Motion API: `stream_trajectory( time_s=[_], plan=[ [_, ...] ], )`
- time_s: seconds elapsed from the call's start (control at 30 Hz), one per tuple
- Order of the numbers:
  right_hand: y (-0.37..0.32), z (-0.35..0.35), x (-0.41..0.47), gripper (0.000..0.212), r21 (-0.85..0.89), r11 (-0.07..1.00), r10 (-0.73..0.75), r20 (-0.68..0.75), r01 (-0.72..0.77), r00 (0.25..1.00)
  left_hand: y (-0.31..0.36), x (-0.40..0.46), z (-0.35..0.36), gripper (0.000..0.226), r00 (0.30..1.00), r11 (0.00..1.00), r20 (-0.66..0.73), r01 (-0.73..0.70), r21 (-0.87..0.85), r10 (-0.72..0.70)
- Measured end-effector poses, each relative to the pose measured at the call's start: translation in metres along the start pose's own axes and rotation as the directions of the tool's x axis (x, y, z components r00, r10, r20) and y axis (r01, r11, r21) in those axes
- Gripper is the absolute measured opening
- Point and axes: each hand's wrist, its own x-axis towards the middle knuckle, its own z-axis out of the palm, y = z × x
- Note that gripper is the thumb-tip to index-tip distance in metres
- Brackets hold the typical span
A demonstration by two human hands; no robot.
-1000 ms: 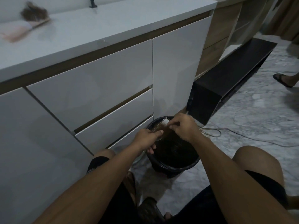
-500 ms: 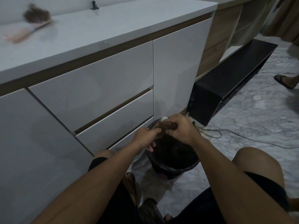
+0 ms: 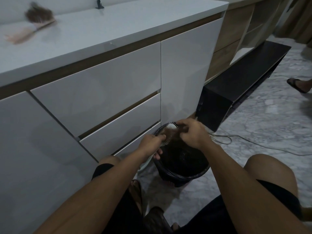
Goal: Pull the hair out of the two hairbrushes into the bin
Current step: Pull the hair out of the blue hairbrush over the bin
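A black-lined bin [image 3: 194, 177] stands on the floor against the white cabinet. Over its far rim my left hand [image 3: 151, 141] holds a pale hairbrush [image 3: 172, 126] by the handle, bristles up. A brown clump of hair [image 3: 170, 133] covers part of the bristles. My right hand [image 3: 192, 133] pinches that hair from above the brush. A second hairbrush [image 3: 36, 18], pink-handled and full of brown hair, lies on the white countertop at the far left, blurred.
White drawer fronts [image 3: 101, 92] rise just beyond the bin. A black bench [image 3: 236, 85] lies to the right, with a thin cable [image 3: 244, 141] on the marble floor. Another person's sandalled foot [image 3: 298, 85] shows at the right edge. My knees flank the bin.
My right hand has shifted along the brush, first covering its head, now gripping the hair at its near side. The left hand stays in place with the brush.
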Motion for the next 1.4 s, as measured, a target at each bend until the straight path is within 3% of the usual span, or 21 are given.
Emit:
stream_trajectory(
  time_s=[0.07, 0.17, 0.33, 0.5, 0.6, 0.73, 0.8, 0.87, 0.97, 1.1, 1.23, 1.33, 1.4],
  plan=[
    [-0.003, 0.003, -0.001, 0.060, 0.041, 0.999, -0.007, 0.081, 0.004, 0.997, 0.002, 0.000, 0.000, 0.036, 1.000, 1.000, -0.002, -0.004, 0.001, 0.004],
    [-0.002, 0.010, -0.002, 0.065, -0.030, 0.999, -0.031, 0.078, 0.033, 0.996, 0.004, 0.000, 0.001, 0.035, 1.000, 1.000, 0.000, -0.011, -0.004, 0.011],
    [0.003, 0.016, 0.002, 0.014, -0.231, 0.971, -0.075, -0.075, 0.056, 0.994, 0.003, 0.002, 0.000, 0.038, 1.000, 1.000, -0.002, -0.012, 0.023, 0.012],
    [0.003, 0.005, 0.000, 0.014, -0.311, 0.949, -0.016, -0.187, -0.044, 0.982, -0.003, 0.005, -0.003, 0.037, 1.000, 0.999, -0.020, -0.023, 0.036, 0.023],
    [0.007, 0.006, 0.002, 0.014, -0.237, 0.969, 0.042, -0.143, -0.075, 0.989, -0.005, 0.006, -0.002, 0.036, 0.999, 0.999, -0.038, -0.026, 0.020, 0.027],
    [0.005, 0.013, -0.001, 0.044, -0.076, 0.997, 0.001, -0.005, -0.002, 1.000, -0.003, 0.004, 0.000, 0.036, 0.998, 0.999, -0.049, -0.030, 0.028, 0.032],
    [0.003, 0.017, -0.001, 0.039, -0.083, 0.994, -0.073, 0.001, 0.073, 0.997, -0.001, 0.003, 0.001, 0.037, 0.999, 0.999, -0.036, -0.032, 0.041, 0.034],
    [0.004, 0.019, 0.000, 0.021, -0.135, 0.984, -0.124, -0.026, 0.119, 0.992, -0.001, 0.003, 0.001, 0.038, 0.999, 0.998, -0.023, -0.041, 0.054, 0.042],
    [0.002, 0.012, 0.000, 0.009, -0.210, 0.976, -0.089, -0.109, 0.064, 0.990, -0.003, 0.003, 0.001, 0.039, 0.998, 0.997, -0.022, -0.054, 0.063, 0.055],
    [0.002, 0.006, -0.001, 0.012, -0.240, 0.971, -0.033, -0.160, -0.006, 0.987, -0.007, 0.006, -0.004, 0.035, 0.998, 0.997, -0.028, -0.053, 0.055, 0.054],
    [0.004, 0.011, 0.000, 0.018, -0.104, 0.994, 0.013, -0.078, -0.021, 0.997, -0.006, 0.005, -0.004, 0.032, 0.998, 0.997, -0.025, -0.050, 0.055, 0.051],
    [-0.001, 0.011, -0.003, 0.039, -0.025, 0.997, -0.068, 0.038, 0.069, 0.997, -0.004, 0.004, -0.003, 0.031, 0.999, 0.997, -0.012, -0.051, 0.063, 0.052],
    [-0.006, 0.011, -0.006, 0.033, -0.056, 0.988, -0.140, 0.052, 0.143, 0.989, -0.003, 0.004, -0.002, 0.032, 0.999, 0.997, -0.007, -0.050, 0.064, 0.051]
  ],
)
